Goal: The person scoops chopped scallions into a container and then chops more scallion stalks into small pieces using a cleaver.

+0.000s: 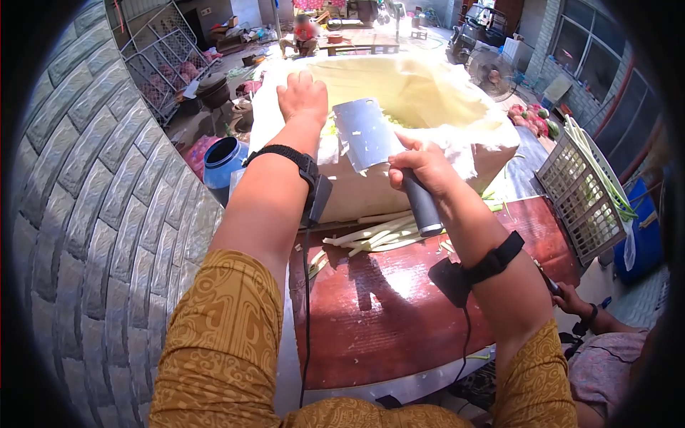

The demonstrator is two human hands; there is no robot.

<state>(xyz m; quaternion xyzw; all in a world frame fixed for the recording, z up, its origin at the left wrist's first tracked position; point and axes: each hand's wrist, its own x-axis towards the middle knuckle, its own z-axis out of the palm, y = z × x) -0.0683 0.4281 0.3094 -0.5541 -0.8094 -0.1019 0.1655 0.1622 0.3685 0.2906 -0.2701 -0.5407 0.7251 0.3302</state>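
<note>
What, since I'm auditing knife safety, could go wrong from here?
The cleaver is raised in the right hand, its blade close to the left hand at the lined box; a slip might cut that wrist. Another person's hand at the corner of the red board could be struck.

A broad steel cleaver [364, 132] with a dark round handle stands blade-up at frame centre, against the plastic-lined cardboard box [371, 196] behind it.

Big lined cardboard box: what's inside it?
A pale yellowish liner fills the big cardboard box; a few greenish cut pieces show. The left hand and steel cleaver cover the rest.
</note>
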